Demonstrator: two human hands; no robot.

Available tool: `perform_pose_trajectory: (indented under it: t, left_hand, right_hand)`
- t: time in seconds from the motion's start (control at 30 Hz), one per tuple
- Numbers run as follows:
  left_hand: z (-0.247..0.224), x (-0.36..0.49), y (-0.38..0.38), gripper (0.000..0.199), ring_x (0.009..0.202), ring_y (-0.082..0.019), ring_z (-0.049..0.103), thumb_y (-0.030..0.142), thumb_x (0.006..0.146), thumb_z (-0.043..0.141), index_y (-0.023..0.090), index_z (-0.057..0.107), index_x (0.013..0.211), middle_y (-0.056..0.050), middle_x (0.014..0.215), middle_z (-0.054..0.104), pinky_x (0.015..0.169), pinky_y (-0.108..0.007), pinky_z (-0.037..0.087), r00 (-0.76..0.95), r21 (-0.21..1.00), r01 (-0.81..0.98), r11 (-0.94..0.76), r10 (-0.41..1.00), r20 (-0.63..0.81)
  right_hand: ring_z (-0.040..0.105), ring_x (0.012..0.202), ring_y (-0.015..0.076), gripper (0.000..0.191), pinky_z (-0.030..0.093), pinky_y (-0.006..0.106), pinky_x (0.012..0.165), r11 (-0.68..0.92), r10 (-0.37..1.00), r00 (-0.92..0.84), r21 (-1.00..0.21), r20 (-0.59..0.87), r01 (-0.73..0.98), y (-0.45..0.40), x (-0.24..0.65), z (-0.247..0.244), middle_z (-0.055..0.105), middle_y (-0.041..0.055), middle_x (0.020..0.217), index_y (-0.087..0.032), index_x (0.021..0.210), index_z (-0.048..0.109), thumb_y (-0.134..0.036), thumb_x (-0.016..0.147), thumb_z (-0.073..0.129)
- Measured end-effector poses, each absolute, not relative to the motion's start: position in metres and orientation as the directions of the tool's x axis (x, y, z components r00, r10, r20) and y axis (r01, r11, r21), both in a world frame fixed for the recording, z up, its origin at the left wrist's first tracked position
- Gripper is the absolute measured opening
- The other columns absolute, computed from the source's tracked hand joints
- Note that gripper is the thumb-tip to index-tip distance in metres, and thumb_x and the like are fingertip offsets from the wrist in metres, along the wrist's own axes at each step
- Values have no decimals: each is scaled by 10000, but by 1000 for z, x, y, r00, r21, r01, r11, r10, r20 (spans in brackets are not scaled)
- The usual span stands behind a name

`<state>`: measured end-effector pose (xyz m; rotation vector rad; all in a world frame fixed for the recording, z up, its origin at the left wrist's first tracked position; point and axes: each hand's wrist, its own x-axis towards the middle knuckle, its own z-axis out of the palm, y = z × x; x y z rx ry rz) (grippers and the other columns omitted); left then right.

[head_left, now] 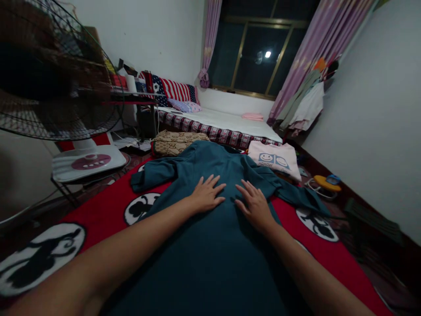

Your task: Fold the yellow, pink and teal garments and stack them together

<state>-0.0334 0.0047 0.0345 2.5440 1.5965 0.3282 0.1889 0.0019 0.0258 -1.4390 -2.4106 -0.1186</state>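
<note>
A long dark teal garment (210, 245) with sleeves lies spread out, its collar end away from me. Fingers spread, my left hand (207, 194) rests on its upper middle. My right hand (255, 204) is a short way to the right, fingers apart and palm down over the same cloth; whether the whole palm touches cannot be told. One sleeve (156, 172) reaches out to the left, the other (302, 195) to the right. Under the garment is a red blanket (105, 206) with black and white round prints.
Beyond the collar lie a folded tan patterned cloth (177, 141) and a folded pink shirt (274, 160) with smiley prints. A fan (59, 74) stands close on the left. At the back is a bed (223, 119) below a window; a dark folding stool (371, 224) is at right.
</note>
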Motion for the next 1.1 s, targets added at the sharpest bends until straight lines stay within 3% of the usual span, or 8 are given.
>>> perform_pose_trajectory:
  t: [0.17,0.3,0.53,0.73,0.83,0.9,1.0,1.1]
  left_hand:
    - [4,-41,21,691,1458,-354,94,701,887,280,347,289,1480,-74,1591,179,1092,-690,32,324,267,901,-343,939,114]
    - [1,-42,20,671,1457,-334,130,674,899,298,329,308,1474,-73,1580,222,1108,-672,56,319,292,890,-350,936,152]
    - [4,-59,31,428,1321,-179,434,217,935,362,189,512,1335,-96,1417,489,1133,-379,327,56,529,811,-251,933,357]
    - [37,-129,35,423,1184,-217,516,86,840,434,215,603,1206,-67,1278,553,1047,-360,421,-114,407,903,-140,833,541]
    - [56,-177,34,439,1232,-317,446,197,832,543,191,534,1271,-120,1329,509,1024,-439,403,-245,275,954,119,837,489]
    - [63,-202,33,606,1238,-390,419,373,803,633,131,438,1324,-195,1339,490,991,-513,390,-313,213,945,249,879,359]
    - [62,-221,33,821,1174,-419,479,545,739,675,58,369,1325,-253,1250,551,935,-533,400,-302,174,946,273,938,173]
    - [61,-222,38,614,1107,-362,558,457,698,730,105,540,1164,-191,1131,638,900,-432,429,-244,167,959,227,966,86]
  right_hand:
    - [298,1405,317,520,252,617,1076,227,973,-228,38,22,973,18,198,20,351,142,1518,-199,1440,397,-393,960,344]
    - [330,1386,324,524,260,609,1077,260,964,-260,-5,51,966,24,156,32,397,155,1488,-162,1406,438,-328,909,435]
    - [210,1446,253,513,207,563,1128,356,931,-337,-143,144,923,23,118,-1,290,62,1555,-249,1462,352,-404,976,297]
    - [257,1430,250,482,220,539,1135,362,929,-327,-229,175,904,24,126,0,352,54,1528,-262,1409,441,-412,966,326]
    - [278,1421,262,473,236,545,1126,357,929,-316,-238,194,903,21,123,2,372,65,1517,-247,1396,461,-396,963,340]
    - [285,1417,269,469,243,548,1122,355,928,-312,-236,204,904,19,121,3,379,74,1512,-231,1390,469,-382,964,345]
    - [301,1408,280,462,252,550,1117,357,925,-308,-235,222,904,17,119,3,396,87,1500,-212,1379,482,-365,961,358]
    - [355,1378,292,440,281,548,1106,373,914,-304,-264,267,889,17,121,1,457,108,1456,-187,1336,524,-341,947,389]
